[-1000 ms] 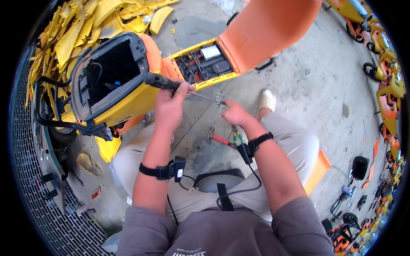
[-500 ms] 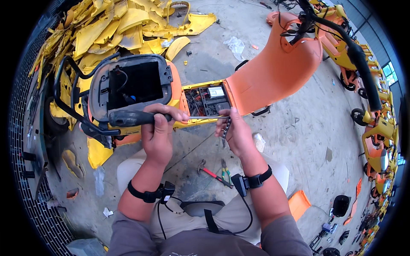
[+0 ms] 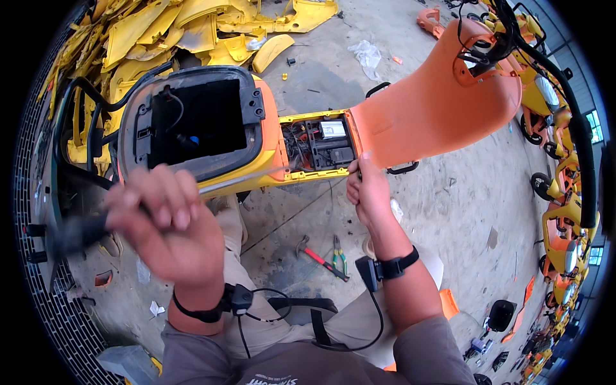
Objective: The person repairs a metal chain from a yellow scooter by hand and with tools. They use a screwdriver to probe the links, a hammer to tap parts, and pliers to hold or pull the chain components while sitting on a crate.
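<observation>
My left hand (image 3: 168,221) is wrapped round the dark handle of a screwdriver (image 3: 82,232), smeared by motion; its long thin shaft runs rightward across the near side of an electric scooter. My right hand (image 3: 368,189) is closed beside the near right corner of the scooter's open compartment (image 3: 324,146). A small dark bit shows at its fingertips, but what they hold is mostly hidden. Wiring, black parts and a silver box (image 3: 332,129) lie inside the compartment. To its left is the black-rimmed seat opening (image 3: 138,138); to its right rises the orange front panel (image 3: 436,109).
On the floor between my legs lie a red-handled hammer (image 3: 321,260) and green-handled pliers (image 3: 339,253). Yellow body panels (image 3: 192,29) are heaped at the far left. A row of yellow scooters (image 3: 559,237) lines the right side. Black handlebars (image 3: 584,154) reach toward me there.
My left hand has swung left and nearer with the screwdriver, drawing its shaft away from my right hand. My right hand has shifted right; the dark perforated strip it held no longer shows clearly.
</observation>
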Demonstrator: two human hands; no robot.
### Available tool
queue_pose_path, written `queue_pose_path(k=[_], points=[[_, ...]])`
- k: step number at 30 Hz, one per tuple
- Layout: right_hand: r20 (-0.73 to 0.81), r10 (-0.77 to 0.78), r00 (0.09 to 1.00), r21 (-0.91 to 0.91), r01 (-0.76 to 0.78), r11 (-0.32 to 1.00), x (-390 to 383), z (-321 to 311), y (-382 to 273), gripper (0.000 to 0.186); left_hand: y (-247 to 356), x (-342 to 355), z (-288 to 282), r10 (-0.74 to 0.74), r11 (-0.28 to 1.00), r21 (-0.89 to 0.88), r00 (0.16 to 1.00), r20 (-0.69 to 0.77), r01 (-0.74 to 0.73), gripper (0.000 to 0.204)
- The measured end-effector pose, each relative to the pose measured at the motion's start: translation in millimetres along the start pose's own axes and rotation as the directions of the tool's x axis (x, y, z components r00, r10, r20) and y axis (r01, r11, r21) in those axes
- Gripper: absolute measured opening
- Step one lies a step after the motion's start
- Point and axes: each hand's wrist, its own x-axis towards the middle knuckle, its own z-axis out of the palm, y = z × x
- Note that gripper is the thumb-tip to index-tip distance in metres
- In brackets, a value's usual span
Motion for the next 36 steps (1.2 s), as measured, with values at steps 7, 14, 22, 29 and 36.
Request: queue_pose_path(k=[7,14,22,29,36], points=[[0.393,0.045,0.919,0.206,-0.135,0.969,-47.2,27.8,-25.8,0.060,-48.2,-50.9,1.3,-0.863,0.474,0.178,0.495,-0.098,0.862,0.014],[0.631,0.064,0.773,0.297,-0.316,0.901,-43.7,23.8,-18.5,0.074,-67.4,-83.0,27.6,-0.882,0.466,0.276,0.465,0.073,0.841,0.018],[0.667,-0.071,0.742,0.395,-0.270,0.878,-41.8,32.7,-27.5,0.072,-73.9,-69.9,36.6,-0.898,0.433,0.359,0.429,0.096,0.827,0.014],[0.601,-0.067,0.796,0.363,-0.198,0.911,-45.4,41.1,-25.0,0.070,-77.5,-73.0,30.2,-0.876,0.438,0.515,0.479,0.058,0.737,0.020],[0.626,-0.020,0.780,0.358,-0.265,0.895,-42.0,34.4,-21.1,0.063,-80.9,-62.3,18.9,-0.896,0.408,0.556,0.435,0.091,0.724,0.021]])
